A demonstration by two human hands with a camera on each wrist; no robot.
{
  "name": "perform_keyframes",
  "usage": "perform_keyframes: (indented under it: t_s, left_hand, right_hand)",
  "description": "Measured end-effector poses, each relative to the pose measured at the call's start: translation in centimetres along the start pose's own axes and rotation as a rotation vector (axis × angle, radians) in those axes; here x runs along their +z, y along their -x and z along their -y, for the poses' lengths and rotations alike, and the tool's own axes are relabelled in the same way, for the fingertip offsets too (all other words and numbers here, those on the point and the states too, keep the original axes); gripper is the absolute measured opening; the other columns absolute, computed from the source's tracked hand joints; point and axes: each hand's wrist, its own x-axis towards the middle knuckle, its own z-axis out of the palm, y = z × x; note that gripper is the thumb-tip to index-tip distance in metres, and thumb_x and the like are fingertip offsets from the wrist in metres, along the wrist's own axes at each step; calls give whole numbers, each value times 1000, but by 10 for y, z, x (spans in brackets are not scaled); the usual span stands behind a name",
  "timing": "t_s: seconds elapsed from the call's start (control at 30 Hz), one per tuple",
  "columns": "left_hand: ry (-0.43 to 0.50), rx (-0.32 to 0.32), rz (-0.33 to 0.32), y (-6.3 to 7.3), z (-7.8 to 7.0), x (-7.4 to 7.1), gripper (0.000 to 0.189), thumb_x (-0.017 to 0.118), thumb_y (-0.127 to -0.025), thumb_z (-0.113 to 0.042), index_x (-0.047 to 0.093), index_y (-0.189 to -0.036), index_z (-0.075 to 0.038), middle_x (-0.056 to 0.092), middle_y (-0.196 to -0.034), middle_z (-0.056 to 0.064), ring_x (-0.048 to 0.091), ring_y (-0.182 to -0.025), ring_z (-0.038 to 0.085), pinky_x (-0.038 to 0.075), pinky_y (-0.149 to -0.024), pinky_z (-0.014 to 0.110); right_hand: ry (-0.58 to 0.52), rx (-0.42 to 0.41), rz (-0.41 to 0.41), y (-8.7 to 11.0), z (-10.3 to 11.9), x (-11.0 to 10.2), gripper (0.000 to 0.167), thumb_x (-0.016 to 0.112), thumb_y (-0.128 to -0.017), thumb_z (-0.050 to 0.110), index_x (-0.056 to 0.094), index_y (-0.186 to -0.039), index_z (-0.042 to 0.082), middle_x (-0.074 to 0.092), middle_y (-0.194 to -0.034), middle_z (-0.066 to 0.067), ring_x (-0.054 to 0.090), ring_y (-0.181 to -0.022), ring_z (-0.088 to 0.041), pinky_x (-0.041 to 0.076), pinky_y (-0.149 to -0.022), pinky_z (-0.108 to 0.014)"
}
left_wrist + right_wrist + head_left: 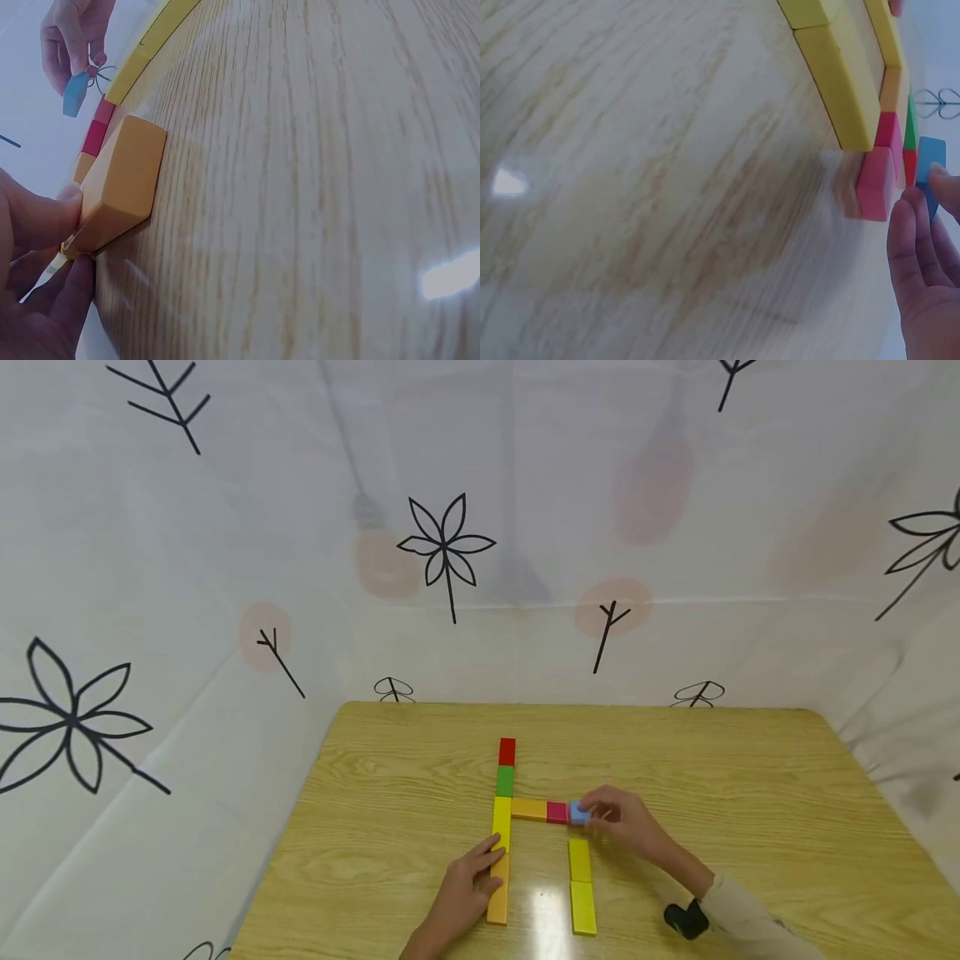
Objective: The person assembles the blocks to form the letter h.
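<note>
Between thumb and fingers my right hand [626,820] pinches a small blue block [931,160]. In the right wrist view it is raised above the table, near a pink block [875,184] at the end of a short crosswise row. That row holds another, deeper pink block [557,812] and an orange block [529,810]. My left hand [462,893] grips an orange block [124,176], thumb and fingertips against it. This block is the near end of a lengthwise column, with a yellow block [502,820], a green block [505,781] and a red block [507,752] beyond.
Two yellow blocks [581,860] lie end to end to the right of the column, near the right hand. All the blocks are on a wooden table [375,777]. A white patterned cloth [525,527] hangs behind and at the sides.
</note>
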Motion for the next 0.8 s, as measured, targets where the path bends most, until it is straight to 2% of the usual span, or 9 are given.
perform_keyframes:
  t_s: [0.1, 0.27, 0.7, 0.8]
  left_hand:
    - [1, 6, -1, 0, 1, 0, 41, 63, -90, -7, 58, -130, -8, 43, -144, 1, 39, -131, 24, 38, -103, 42]
    - [4, 17, -8, 0, 2, 0, 41, 63, -90, -7, 58, -130, -8, 43, -144, 1, 40, -131, 25, 38, -102, 41]
    - [0, 33, -17, 0, 3, 0, 41, 64, -89, -6, 59, -129, -7, 43, -144, 2, 41, -131, 25, 39, -102, 40]
    - [-2, 34, -18, 0, 3, 0, 41, 64, -88, -6, 59, -129, -7, 43, -144, 2, 41, -130, 25, 38, -102, 40]
  right_hand:
    - [-5, 30, 13, 3, -1, 2, 20, 67, -82, -9, 66, -100, -4, 62, -99, -19, 60, -76, -22, 54, -63, -27]
    - [25, 91, 12, 7, -8, 6, 21, 68, -81, -6, 68, -100, 2, 63, -101, -12, 58, -77, -13, 53, -65, -25]
    - [23, 82, -10, 13, -14, 15, 22, 71, -78, -6, 69, -99, 2, 62, -100, -13, 57, -75, -9, 53, -63, -24]
    - [37, 56, -22, 13, -16, 17, 23, 72, -76, -8, 69, -97, 2, 63, -100, -13, 58, -74, -10, 53, -62, -24]
